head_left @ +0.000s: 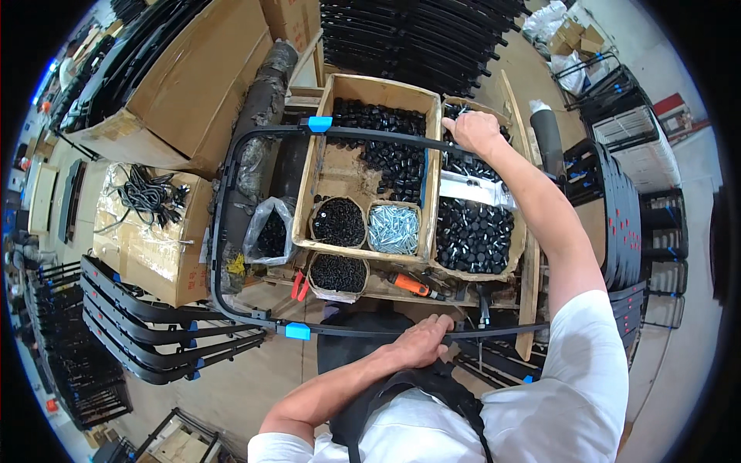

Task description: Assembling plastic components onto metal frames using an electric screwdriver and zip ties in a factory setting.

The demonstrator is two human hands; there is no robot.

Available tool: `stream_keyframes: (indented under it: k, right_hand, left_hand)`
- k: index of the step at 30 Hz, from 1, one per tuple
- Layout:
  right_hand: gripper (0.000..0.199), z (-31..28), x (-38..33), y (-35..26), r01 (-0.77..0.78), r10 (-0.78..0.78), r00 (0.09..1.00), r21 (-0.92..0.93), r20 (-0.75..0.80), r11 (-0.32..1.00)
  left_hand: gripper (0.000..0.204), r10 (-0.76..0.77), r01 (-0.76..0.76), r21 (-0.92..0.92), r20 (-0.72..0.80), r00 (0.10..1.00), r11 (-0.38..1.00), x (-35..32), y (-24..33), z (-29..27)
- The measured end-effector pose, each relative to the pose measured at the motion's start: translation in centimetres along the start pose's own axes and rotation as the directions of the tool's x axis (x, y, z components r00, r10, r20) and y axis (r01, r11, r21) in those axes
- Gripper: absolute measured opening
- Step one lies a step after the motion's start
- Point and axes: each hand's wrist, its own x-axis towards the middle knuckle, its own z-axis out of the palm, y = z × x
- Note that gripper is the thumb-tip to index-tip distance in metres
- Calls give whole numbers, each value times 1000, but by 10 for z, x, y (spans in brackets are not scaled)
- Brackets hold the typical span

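A long black frame with rounded corners and blue clips lies across the bench. My left hand is closed around its near bar. My right hand is curled in a closed grip over the far right compartment, its wrist above the far bar. What its fingers hold, if anything, is hidden. Beneath the frame, a wooden tray holds loose black caps, a box of small black parts and a box of silver screws. To its right, a bin holds black-headed knobs.
An orange-handled tool and red-handled pliers lie by the bench's near edge. A clear bag of black parts sits left of the tray. Cartons and stacked black frames crowd the left; more frames stand behind.
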Motion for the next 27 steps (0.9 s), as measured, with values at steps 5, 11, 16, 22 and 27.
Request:
stream_keyframes:
  k: [5,11,16,22,27]
  right_hand:
    - [40,-15,-6,2,185,-115,951,-229,286,956]
    - [38,-25,-8,9,263,-96,904,-366,417,893]
    - [25,5,-15,19,191,-202,976,-126,-79,973]
    - [22,-2,-11,14,203,-206,978,-91,-26,975]
    - [20,17,-5,23,228,-211,973,-250,95,941]
  left_hand:
    - [37,-98,92,50,150,984,995,-1,18,-14]
    - [29,-13,7,57,101,995,998,7,20,-14]
    - [31,54,-62,141,62,997,988,-1,14,7]
    - [35,-4,4,36,-8,1000,999,-1,6,-1]
    - [37,-153,146,76,102,983,986,-3,23,-6]
